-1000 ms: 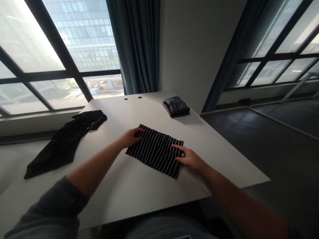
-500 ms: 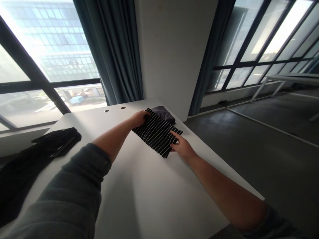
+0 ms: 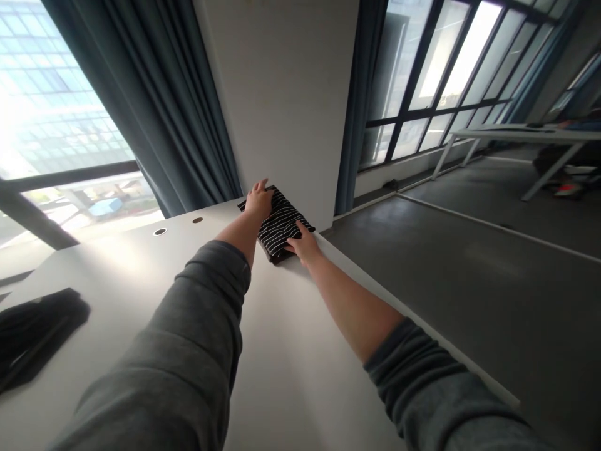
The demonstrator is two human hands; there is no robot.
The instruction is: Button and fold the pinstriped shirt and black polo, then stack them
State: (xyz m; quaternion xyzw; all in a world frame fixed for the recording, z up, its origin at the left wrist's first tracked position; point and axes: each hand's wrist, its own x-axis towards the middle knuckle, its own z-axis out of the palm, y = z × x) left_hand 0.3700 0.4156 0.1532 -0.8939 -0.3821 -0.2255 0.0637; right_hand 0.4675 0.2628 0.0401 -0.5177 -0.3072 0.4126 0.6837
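At the lower left of the frame a black garment lies crumpled on the white table. Toward the upper middle, at the table's far corner against the wall, sits the folded striped cloth. The left hand lies open and flat on its far end, fingers spread. The right hand rests open on its near edge, clasping nothing. This looks like setting the cloth down and pressing it flat. Lifting away calls for an even release, so the fold holds.
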